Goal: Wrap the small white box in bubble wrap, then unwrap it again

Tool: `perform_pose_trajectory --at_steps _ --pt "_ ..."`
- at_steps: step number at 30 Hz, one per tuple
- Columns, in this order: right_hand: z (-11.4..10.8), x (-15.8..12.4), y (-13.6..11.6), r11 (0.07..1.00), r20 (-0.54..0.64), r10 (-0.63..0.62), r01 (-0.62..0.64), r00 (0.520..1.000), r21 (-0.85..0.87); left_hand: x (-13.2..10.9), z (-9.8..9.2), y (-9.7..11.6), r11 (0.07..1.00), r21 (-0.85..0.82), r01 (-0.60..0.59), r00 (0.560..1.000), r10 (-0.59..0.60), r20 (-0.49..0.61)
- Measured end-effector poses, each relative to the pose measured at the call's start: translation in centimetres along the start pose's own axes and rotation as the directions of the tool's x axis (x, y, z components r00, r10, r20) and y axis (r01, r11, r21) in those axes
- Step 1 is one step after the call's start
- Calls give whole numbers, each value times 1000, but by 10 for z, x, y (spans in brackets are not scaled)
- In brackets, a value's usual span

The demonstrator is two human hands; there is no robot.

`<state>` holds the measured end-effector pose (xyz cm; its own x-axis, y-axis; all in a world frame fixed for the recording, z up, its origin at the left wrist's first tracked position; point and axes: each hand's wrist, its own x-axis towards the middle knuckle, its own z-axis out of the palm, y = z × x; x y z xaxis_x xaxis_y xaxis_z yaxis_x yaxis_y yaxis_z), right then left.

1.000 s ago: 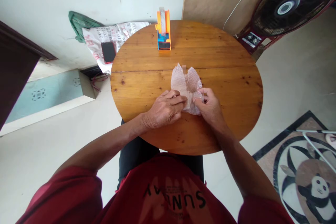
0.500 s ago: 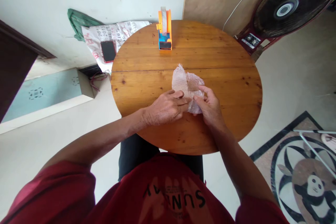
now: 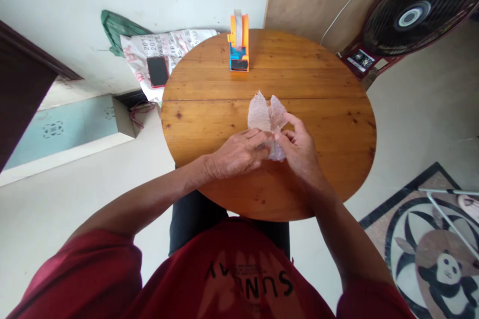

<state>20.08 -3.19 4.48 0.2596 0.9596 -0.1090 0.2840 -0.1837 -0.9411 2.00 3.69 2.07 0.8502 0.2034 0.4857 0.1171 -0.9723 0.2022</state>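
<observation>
Since half a second ago, the two flaps of the wrap [image 3: 266,117] have been drawn together and now stand closer and more upright. My right hand [image 3: 299,152] has moved up along the right flap.

**Hand state**
- My left hand [image 3: 235,154] is closed. Its fingertips pinch the lower left edge of the wrap against the table [image 3: 329,109].
- My right hand is curled around the right side. The thumb and forefinger grip the flap, and the remaining fingers are tucked below it.

**Step in hand**
I judge this to be gathering the flaps of bubble sheet toward each other over the middle. Whether anything lies inside the wrap cannot be seen.

**Next move**
By my judgement, any further fold calls for a steady left-hand pinch while the right hand brings its flap across. Slack would let the sheet spring open.

**Position**
- The wrap lies near the table's centre, between both hands and touching both. Its free tips point away from me.
- A tape dispenser [image 3: 238,42] stands at the far edge, well apart from the wrap.
- A phone [image 3: 157,71] lies on paper beyond the table's left rim.
</observation>
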Motion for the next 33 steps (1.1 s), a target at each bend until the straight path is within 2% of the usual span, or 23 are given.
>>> perform_pose_trajectory --at_steps 7,12,15,20,23,28,33 --pt "7 -2 -3 970 -65 -105 88 992 -225 -6 5 7 993 15 121 991 -120 -56" --pt "7 -1 -6 940 -67 -135 106 989 -324 -6 7 7 996 -28 80 990 -83 -113" --pt "4 -3 -7 948 -23 -140 128 990 -290 -5 9 5 996 -65 57 988 -66 -142" --pt "-1 -10 -6 986 43 -89 94 995 -139 -9 5 6 959 -268 96 966 -155 -208" --pt "-5 -14 -7 993 62 -80 85 995 -78 -14 2 8 950 -293 106 970 -164 -182" --pt "-11 -18 -6 996 101 -83 84 991 -11 -20 -1 6 986 -145 84 994 -94 -59" --pt "-14 -19 -5 995 124 -104 103 987 16 -24 -7 4 999 -5 36 998 -36 44"
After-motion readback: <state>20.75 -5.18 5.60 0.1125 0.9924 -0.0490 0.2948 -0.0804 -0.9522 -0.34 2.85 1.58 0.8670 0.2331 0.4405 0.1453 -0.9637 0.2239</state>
